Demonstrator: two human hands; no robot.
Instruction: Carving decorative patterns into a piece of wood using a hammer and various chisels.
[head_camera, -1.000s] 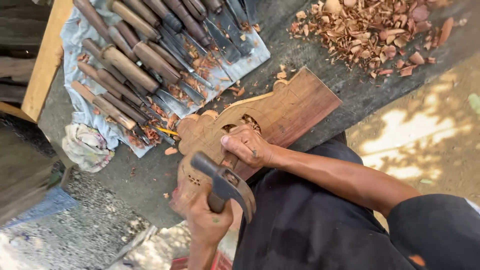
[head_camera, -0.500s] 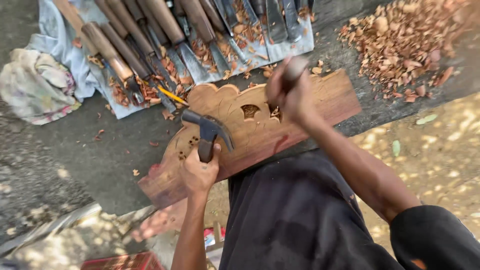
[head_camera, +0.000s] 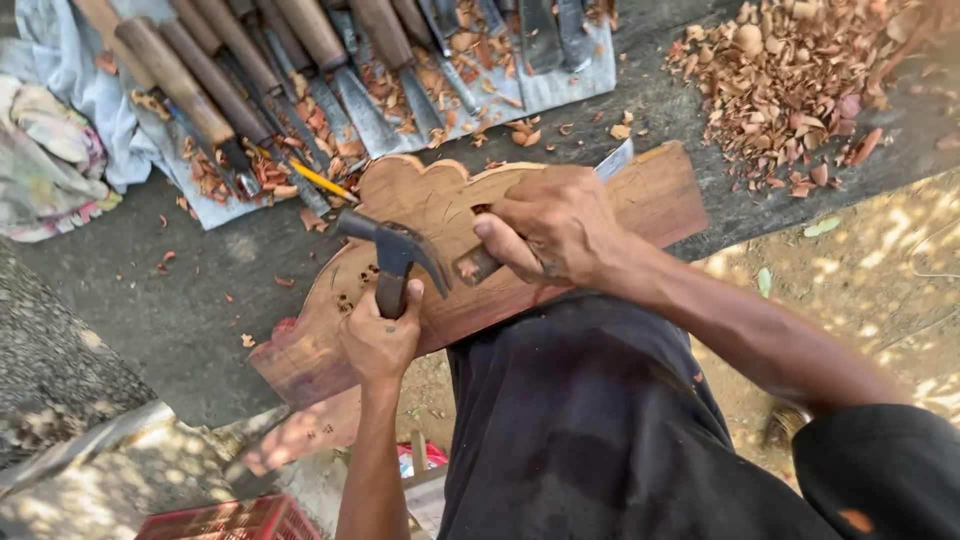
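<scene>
Hands both occupied: left hand (head_camera: 380, 340) clenched around hammer (head_camera: 393, 262); right hand (head_camera: 550, 225) grasping chisel (head_camera: 480, 265) over carved board (head_camera: 440, 205).

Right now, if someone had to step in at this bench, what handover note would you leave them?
Left hand: gripping the hammer by its handle, head raised just above the board.
Right hand: wrapped around a chisel, its blade end hidden under the hand; it rests on the carved wooden board.
Board lies slantwise on the dark worktop; its scalloped upper edge and some pierced openings are already cut.
Spare chisels lie in a row on a cloth behind it, a yellow pencil beside them, and a heap of wood chips to the right.
How much carving is left cannot be told.
</scene>
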